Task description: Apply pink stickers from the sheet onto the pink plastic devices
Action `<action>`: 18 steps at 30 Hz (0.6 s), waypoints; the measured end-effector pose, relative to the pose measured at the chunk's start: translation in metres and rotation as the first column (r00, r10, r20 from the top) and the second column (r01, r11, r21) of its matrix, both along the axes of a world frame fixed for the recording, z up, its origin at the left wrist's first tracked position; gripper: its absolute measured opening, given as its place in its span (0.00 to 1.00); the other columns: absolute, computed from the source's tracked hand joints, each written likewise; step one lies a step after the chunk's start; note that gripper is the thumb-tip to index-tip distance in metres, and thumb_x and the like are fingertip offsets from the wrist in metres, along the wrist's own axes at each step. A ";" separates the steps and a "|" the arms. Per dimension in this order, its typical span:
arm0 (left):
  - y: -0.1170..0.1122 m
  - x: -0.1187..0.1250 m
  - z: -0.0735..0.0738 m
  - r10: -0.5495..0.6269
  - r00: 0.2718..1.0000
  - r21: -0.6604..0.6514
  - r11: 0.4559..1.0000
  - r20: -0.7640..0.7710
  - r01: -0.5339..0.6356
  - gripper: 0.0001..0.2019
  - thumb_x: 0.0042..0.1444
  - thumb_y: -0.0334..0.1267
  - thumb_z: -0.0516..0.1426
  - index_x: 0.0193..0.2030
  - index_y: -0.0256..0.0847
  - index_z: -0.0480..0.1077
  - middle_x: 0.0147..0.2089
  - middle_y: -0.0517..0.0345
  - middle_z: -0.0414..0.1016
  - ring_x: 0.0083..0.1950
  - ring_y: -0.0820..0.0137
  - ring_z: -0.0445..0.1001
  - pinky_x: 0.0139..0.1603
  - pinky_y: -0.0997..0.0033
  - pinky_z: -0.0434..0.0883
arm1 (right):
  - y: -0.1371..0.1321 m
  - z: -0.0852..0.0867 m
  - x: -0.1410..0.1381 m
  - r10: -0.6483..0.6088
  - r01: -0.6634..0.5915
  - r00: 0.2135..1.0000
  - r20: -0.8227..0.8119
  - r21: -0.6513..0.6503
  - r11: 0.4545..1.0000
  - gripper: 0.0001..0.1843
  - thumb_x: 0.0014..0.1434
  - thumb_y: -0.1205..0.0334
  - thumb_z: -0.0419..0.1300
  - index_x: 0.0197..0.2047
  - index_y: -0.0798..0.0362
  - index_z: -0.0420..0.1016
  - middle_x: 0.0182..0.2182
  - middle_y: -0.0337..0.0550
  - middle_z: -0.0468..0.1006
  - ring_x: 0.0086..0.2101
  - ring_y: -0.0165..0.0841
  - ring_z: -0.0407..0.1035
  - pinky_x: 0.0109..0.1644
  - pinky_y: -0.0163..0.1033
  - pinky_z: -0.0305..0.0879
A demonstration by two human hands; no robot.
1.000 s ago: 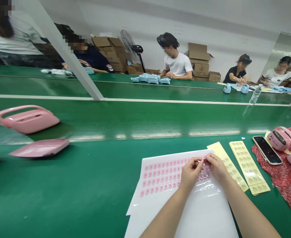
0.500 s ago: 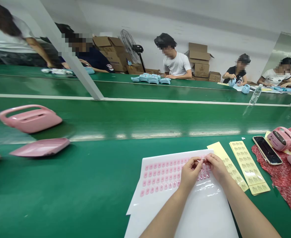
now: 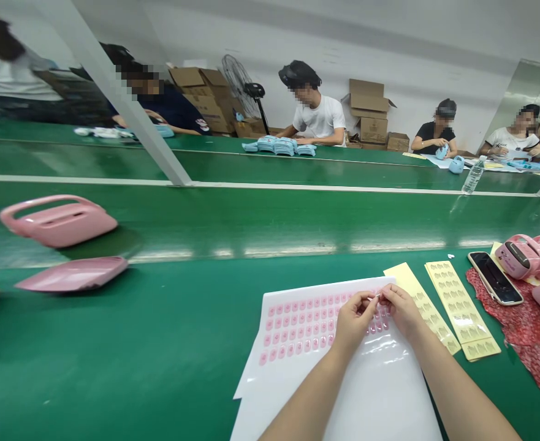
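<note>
A white sheet of small pink oval stickers [image 3: 292, 331] lies on the green table, over more white sheeting. Above its right end, my left hand [image 3: 356, 318] and my right hand [image 3: 399, 309] meet with fingertips pinched together. Something small and pale shows between the fingertips, too small to name. Both hands are closed, and it is hidden whether each one grips that piece. Partly behind my right hand, a yellow sticker sheet [image 3: 428, 309] sticks out from the white sheet's edge.
Further right lie another yellow sticker sheet [image 3: 461, 306], a phone [image 3: 496, 277], red bubble wrap [image 3: 534, 343] and pink handled casings [image 3: 520, 257]. Pink shell parts [image 3: 74, 274] are on the left. A water bottle [image 3: 474, 176] stands beyond, and several people work across the table.
My hands keep almost the same pinched pose over the sheet. Across the table, a co-worker at right has lowered a blue casing, and the person at far left has shifted left.
</note>
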State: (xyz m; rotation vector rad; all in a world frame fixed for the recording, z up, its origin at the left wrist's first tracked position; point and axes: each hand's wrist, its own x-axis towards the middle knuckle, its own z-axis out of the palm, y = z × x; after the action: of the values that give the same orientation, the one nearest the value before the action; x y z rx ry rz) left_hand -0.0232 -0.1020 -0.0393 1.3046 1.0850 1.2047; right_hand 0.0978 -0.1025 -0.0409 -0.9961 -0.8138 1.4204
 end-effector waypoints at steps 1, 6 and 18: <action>0.000 0.000 0.000 0.005 1.000 0.000 1.000 0.000 -0.005 0.12 0.42 0.47 0.58 0.27 0.40 0.69 0.18 0.64 0.68 0.21 0.73 0.68 0.23 0.75 0.64 | 0.000 0.000 0.000 -0.001 0.001 1.000 0.004 -0.002 1.000 0.16 0.38 0.49 0.67 0.18 0.52 0.69 0.19 0.36 0.68 0.24 0.29 0.59 0.31 0.36 0.55; -0.001 0.000 0.000 0.013 1.000 -0.001 1.000 -0.005 -0.013 0.12 0.42 0.47 0.57 0.28 0.40 0.69 0.18 0.65 0.67 0.21 0.73 0.66 0.23 0.75 0.63 | 0.001 -0.003 0.001 -0.009 0.009 1.000 0.019 -0.007 1.000 0.17 0.39 0.49 0.67 0.17 0.52 0.69 0.19 0.36 0.68 0.24 0.29 0.59 0.30 0.36 0.54; -0.001 0.000 -0.001 0.017 1.000 0.011 1.000 -0.022 -0.017 0.13 0.42 0.48 0.57 0.28 0.41 0.69 0.18 0.64 0.66 0.22 0.72 0.66 0.25 0.74 0.63 | 0.003 -0.007 0.001 -0.018 0.018 0.999 0.031 0.013 1.000 0.17 0.39 0.49 0.66 0.16 0.52 0.68 0.18 0.36 0.67 0.24 0.29 0.58 0.32 0.37 0.53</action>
State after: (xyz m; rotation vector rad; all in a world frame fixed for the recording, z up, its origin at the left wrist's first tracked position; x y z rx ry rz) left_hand -0.0234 -0.1027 -0.0400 1.3227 1.1085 1.2128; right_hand 0.0990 -0.0994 -0.0477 -1.0158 -0.8335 1.3860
